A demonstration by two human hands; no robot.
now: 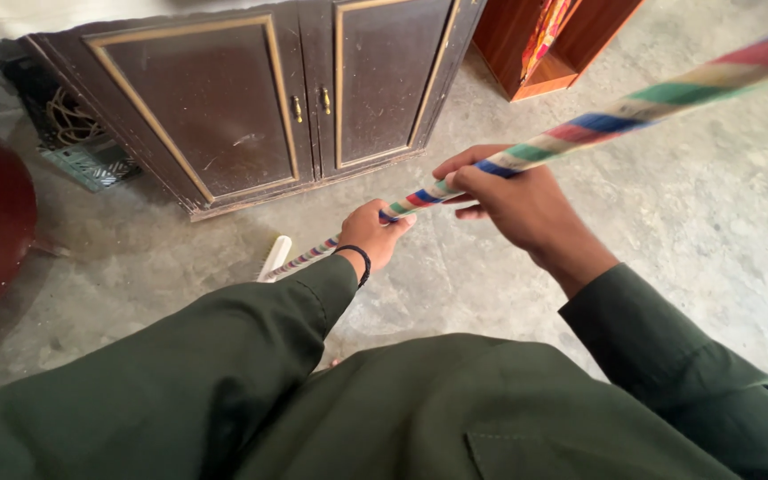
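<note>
A striped broom handle (580, 129) slants from the upper right down to a white broom head (274, 258) resting on the concrete floor (695, 231) before a dark cabinet (251, 98). Both hands are clamped on the handle: the left hand (373, 233) low, the right hand (513, 200) higher, spaced apart as if for leverage and steering. Green sleeves (224, 356) fill the foreground. An orange shelf (562, 44) stands behind.

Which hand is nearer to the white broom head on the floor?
Left. The left hand holds the striped handle low down, just above and right of the broom head. The right hand holds the handle higher up, farther right of it.
</note>
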